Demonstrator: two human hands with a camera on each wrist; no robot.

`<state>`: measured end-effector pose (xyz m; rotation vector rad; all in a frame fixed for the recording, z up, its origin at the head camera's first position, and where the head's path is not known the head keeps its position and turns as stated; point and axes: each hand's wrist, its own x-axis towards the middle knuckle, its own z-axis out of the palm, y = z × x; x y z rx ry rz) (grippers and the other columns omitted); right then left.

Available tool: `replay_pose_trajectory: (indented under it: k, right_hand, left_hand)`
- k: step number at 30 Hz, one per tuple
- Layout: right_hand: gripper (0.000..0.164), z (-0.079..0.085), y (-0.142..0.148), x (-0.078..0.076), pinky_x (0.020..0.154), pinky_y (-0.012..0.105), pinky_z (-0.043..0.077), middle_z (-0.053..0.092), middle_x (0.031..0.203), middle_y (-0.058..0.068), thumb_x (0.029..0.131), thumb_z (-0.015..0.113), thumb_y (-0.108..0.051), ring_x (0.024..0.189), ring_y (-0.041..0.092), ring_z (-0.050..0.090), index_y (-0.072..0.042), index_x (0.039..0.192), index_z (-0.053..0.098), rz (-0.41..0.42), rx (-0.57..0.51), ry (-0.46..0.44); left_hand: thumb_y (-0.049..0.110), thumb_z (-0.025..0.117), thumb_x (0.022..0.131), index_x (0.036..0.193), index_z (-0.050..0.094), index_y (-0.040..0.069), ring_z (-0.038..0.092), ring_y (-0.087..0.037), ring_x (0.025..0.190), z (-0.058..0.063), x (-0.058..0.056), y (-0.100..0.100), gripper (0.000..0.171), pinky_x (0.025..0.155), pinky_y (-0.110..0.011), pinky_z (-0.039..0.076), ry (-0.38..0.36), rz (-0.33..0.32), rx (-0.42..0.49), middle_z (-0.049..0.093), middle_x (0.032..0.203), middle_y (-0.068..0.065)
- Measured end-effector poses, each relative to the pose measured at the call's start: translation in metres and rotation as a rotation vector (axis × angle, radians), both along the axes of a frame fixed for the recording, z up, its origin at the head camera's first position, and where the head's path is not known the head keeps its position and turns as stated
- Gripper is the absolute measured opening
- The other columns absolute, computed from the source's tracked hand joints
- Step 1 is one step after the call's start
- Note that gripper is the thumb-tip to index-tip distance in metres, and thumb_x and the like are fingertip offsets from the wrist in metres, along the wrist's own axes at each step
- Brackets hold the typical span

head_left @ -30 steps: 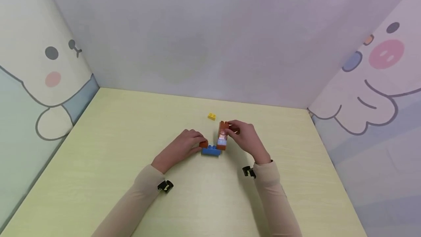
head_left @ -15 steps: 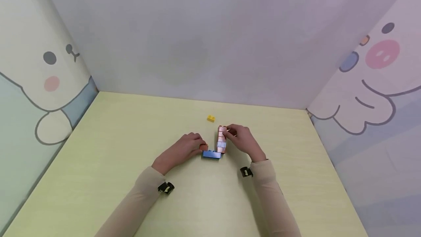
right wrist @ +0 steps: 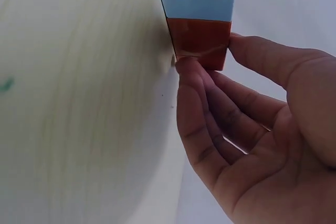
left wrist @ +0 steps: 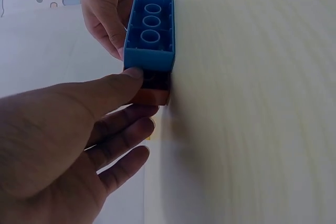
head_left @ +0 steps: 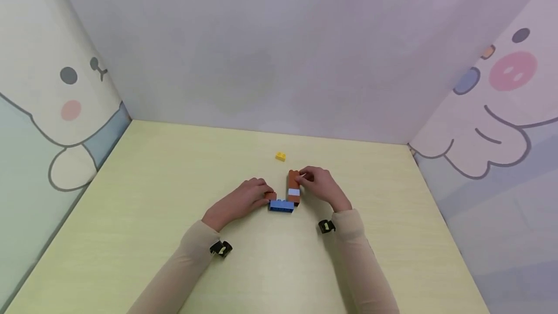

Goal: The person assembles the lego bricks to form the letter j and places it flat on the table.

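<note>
A blue toy brick (head_left: 281,206) lies tipped on its side, its hollow underside with round tubes facing the person. Its studs point toward the back wall. At its left end, my left hand (head_left: 244,198) pinches a small orange-red brick (left wrist: 150,97) between thumb and fingers. Joined at its right end is a row of orange-red bricks (head_left: 294,180) with one light blue layer (right wrist: 198,7) near the blue brick. My right hand (head_left: 321,186) pinches the far end of this row between thumb and fingertips.
A small yellow brick (head_left: 281,156) lies on the pale wood-grain table (head_left: 183,159), beyond the joined bricks. A grey wall (head_left: 261,52) stands along the table's back edge, with cartoon-printed walls at both sides. Black wrist mounts (head_left: 221,248) sit on both forearms.
The blue brick and the orange-red row have tipped, bringing the blue brick's hollow underside into view. Both hands have shifted slightly toward the person, keeping their pinch.
</note>
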<state>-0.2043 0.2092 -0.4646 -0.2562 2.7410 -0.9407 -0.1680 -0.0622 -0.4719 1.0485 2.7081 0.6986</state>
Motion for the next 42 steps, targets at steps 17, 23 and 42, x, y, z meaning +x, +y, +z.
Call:
replay_pose_trajectory:
  k: [17, 23, 42]
  right_hand:
    - [0.029, 0.022, -0.023, -0.050, 0.095, 0.044, 0.057, 0.072, 0.117, 0.012, 0.099, 0.068, -0.023, 0.108, 0.028, 0.066, -0.004, 0.121, 0.068, 0.104, 0.086, 0.076]
    - [0.034, 0.010, -0.031, -0.071, 0.095, 0.043, 0.056, 0.069, 0.119, 0.012, 0.094, 0.074, -0.030, 0.109, 0.027, 0.065, -0.009, 0.120, 0.066, 0.136, 0.098, 0.004]
    - [0.024, 0.013, -0.004, -0.079, 0.092, 0.040, 0.054, 0.072, 0.119, 0.014, 0.103, 0.061, -0.020, 0.103, 0.024, 0.065, -0.006, 0.120, 0.072, 0.237, 0.169, -0.066]
  left_hand:
    - [0.038, 0.049, 0.108, 0.147, 0.055, 0.019, 0.051, -0.031, 0.137, -0.012, 0.009, -0.019, 0.044, 0.117, -0.055, 0.038, -0.085, 0.164, 0.080, 0.056, 0.147, -0.008]
    - [0.040, 0.045, 0.109, 0.152, 0.049, 0.022, 0.044, -0.033, 0.145, -0.014, 0.011, -0.018, 0.047, 0.118, -0.058, 0.034, -0.068, 0.184, 0.070, 0.050, 0.154, -0.010]
    - [0.043, 0.047, 0.108, 0.157, 0.040, 0.021, 0.034, -0.035, 0.152, -0.013, 0.002, -0.024, 0.054, 0.119, -0.060, 0.032, -0.007, 0.237, -0.020, 0.039, 0.163, -0.014]
